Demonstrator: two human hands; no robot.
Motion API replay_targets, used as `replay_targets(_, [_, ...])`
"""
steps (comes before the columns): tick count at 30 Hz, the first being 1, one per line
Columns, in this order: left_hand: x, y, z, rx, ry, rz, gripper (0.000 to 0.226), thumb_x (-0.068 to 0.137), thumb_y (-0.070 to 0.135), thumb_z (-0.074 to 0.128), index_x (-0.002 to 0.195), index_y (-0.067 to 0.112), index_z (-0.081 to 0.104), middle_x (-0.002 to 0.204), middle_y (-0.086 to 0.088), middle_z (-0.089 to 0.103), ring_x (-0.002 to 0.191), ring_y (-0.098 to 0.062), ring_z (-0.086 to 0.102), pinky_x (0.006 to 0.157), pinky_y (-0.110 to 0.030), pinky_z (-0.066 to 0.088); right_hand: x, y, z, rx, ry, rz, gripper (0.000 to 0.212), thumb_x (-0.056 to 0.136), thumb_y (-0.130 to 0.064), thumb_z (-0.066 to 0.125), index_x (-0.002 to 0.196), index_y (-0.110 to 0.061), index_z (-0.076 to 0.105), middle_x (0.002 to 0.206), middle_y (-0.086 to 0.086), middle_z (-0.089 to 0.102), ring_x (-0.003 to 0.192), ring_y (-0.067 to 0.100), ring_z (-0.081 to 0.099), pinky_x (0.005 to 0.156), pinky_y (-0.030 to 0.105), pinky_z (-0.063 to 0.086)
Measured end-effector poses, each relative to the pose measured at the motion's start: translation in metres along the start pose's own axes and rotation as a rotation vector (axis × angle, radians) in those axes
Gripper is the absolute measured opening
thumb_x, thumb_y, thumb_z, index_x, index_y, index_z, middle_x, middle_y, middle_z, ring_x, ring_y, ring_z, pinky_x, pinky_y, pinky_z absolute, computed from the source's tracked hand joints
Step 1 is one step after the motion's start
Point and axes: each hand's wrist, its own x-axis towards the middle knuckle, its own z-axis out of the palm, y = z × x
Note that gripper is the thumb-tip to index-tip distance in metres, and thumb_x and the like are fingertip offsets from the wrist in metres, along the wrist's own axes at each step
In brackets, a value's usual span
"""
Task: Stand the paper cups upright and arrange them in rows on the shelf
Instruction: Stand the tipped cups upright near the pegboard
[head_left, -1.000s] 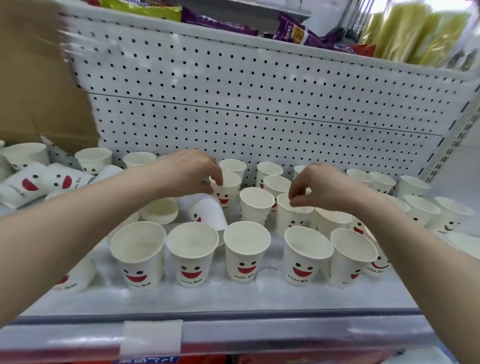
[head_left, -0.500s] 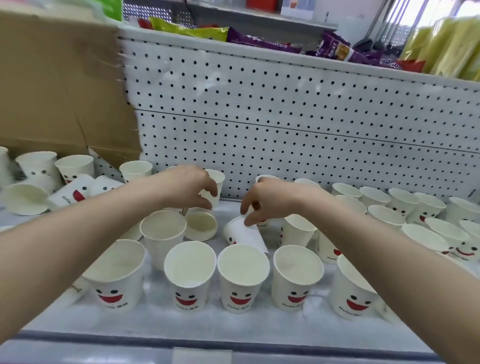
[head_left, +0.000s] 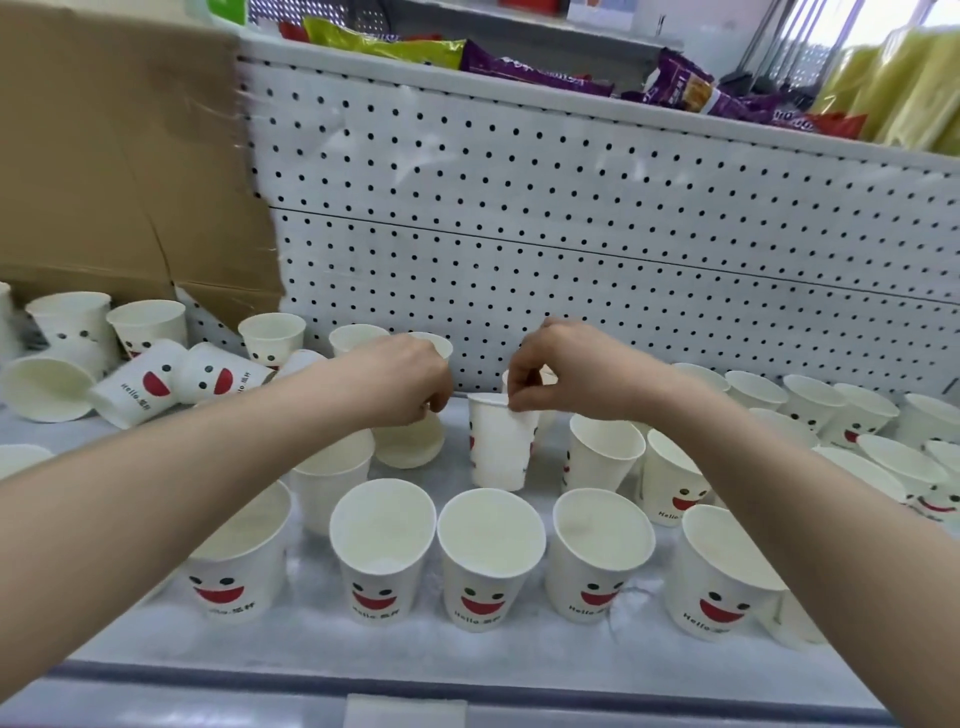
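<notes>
While the right hand (head_left: 566, 374) pinches the rim of an upright paper cup (head_left: 500, 447) on the shelf (head_left: 311, 642), behind the front row (head_left: 491, 564), the left hand (head_left: 400, 379) grips a tipped cup (head_left: 410, 444) just beside it.

Bright, even indoor light with faint shadows, window glare top right, wide-angle bending and slight blur at edges.

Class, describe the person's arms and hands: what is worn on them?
Nothing worn shows. The left hand and right hand are bare: no gloves, no visible rings. The left forearm and right forearm are uncovered to the picture's edge, with no sleeve, watch or bracelet.
</notes>
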Motion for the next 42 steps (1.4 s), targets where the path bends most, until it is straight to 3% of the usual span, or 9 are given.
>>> replay_targets(5, [0.004, -0.003, -0.012, -0.023, 0.179, -0.117, 0.024, 0.086, 0.012, 0.051, 0.099, 0.023, 0.069, 0.088, -0.005, 0.063, 0.076, -0.024, 0.049, 0.053, -0.025, 0.028, -0.010, -0.008, 0.011, -0.195, 0.101, -0.098, 0.011, 0.086, -0.030, 0.061, 0.085, -0.022, 0.069, 0.082, -0.008, 0.062, 0.096, 0.013, 0.045, 0.073, 0.023, 0.039])
replay_targets(8, [0.005, -0.011, -0.012, -0.085, 0.215, -0.111, 0.019, 0.085, 0.015, 0.058, 0.096, 0.021, 0.072, 0.080, -0.002, 0.065, 0.072, -0.021, 0.051, 0.058, -0.027, 0.037, -0.015, -0.014, 0.017, -0.199, 0.073, -0.132, 0.012, 0.084, -0.032, 0.063, 0.080, -0.022, 0.068, 0.079, -0.007, 0.062, 0.093, 0.014, 0.046, 0.077, 0.030, 0.045])
replay_targets(13, [0.004, -0.011, 0.001, -0.195, 0.080, -0.101, 0.019, 0.082, 0.018, 0.065, 0.098, 0.024, 0.073, 0.092, 0.004, 0.070, 0.079, -0.013, 0.053, 0.056, -0.019, 0.035, -0.021, -0.007, 0.015, -0.085, 0.032, -0.064, 0.017, 0.090, -0.031, 0.059, 0.090, -0.023, 0.074, 0.084, -0.011, 0.066, 0.098, 0.012, 0.045, 0.083, 0.030, 0.044])
replay_targets(17, [0.002, -0.015, 0.003, -0.264, 0.096, -0.120, 0.028, 0.082, 0.019, 0.067, 0.109, 0.026, 0.068, 0.101, 0.006, 0.069, 0.092, -0.015, 0.059, 0.075, -0.025, 0.045, -0.028, 0.008, 0.001, -0.062, -0.080, -0.008, 0.046, 0.084, -0.003, 0.050, 0.110, -0.033, 0.071, 0.106, -0.011, 0.063, 0.109, 0.012, 0.040, 0.087, 0.022, 0.037])
replay_targets(20, [-0.004, -0.017, -0.002, -0.302, 0.143, -0.116, 0.028, 0.082, 0.023, 0.069, 0.109, 0.028, 0.067, 0.101, 0.007, 0.067, 0.090, -0.012, 0.058, 0.073, -0.026, 0.042, -0.029, 0.012, 0.002, -0.065, -0.121, -0.038, 0.048, 0.082, -0.006, 0.060, 0.112, -0.042, 0.067, 0.112, -0.012, 0.056, 0.109, 0.011, 0.038, 0.089, 0.025, 0.038])
replay_targets(26, [-0.029, -0.004, -0.019, -0.370, 0.089, -0.015, 0.014, 0.084, 0.044, 0.063, 0.089, 0.034, 0.070, 0.080, 0.016, 0.067, 0.075, -0.004, 0.059, 0.069, -0.029, 0.051, -0.024, 0.012, 0.017, -0.097, -0.103, -0.055, 0.016, 0.084, -0.027, 0.070, 0.098, -0.034, 0.074, 0.104, -0.013, 0.059, 0.105, 0.012, 0.044, 0.090, 0.033, 0.043])
replay_targets(32, [-0.032, 0.010, -0.011, -0.373, 0.012, 0.032, 0.014, 0.082, 0.042, 0.067, 0.090, 0.031, 0.072, 0.083, 0.014, 0.070, 0.076, -0.005, 0.061, 0.069, -0.029, 0.052, -0.019, 0.017, 0.028, -0.080, -0.134, 0.004, 0.021, 0.087, -0.029, 0.066, 0.100, -0.045, 0.069, 0.106, -0.012, 0.061, 0.103, 0.010, 0.047, 0.087, 0.040, 0.048])
replay_targets(38, [-0.027, 0.011, -0.011, -0.230, 0.112, 0.056, 0.021, 0.084, 0.040, 0.066, 0.104, 0.033, 0.064, 0.101, 0.015, 0.064, 0.088, -0.007, 0.055, 0.067, -0.024, 0.038, -0.029, 0.033, 0.003, -0.089, 0.162, 0.189, 0.007, 0.085, -0.026, 0.065, 0.084, -0.029, 0.071, 0.083, -0.010, 0.068, 0.088, 0.014, 0.053, 0.077, 0.039, 0.052])
replay_targets(42, [-0.016, 0.022, -0.013, -0.268, 0.172, 0.186, 0.035, 0.082, 0.032, 0.071, 0.115, 0.037, 0.060, 0.117, 0.015, 0.057, 0.103, -0.010, 0.055, 0.076, -0.025, 0.039, -0.046, 0.044, -0.004, -0.085, -0.076, 0.341, 0.026, 0.078, -0.045, 0.069, 0.075, -0.019, 0.072, 0.073, -0.002, 0.070, 0.068, 0.012, 0.062, 0.060, 0.030, 0.048])
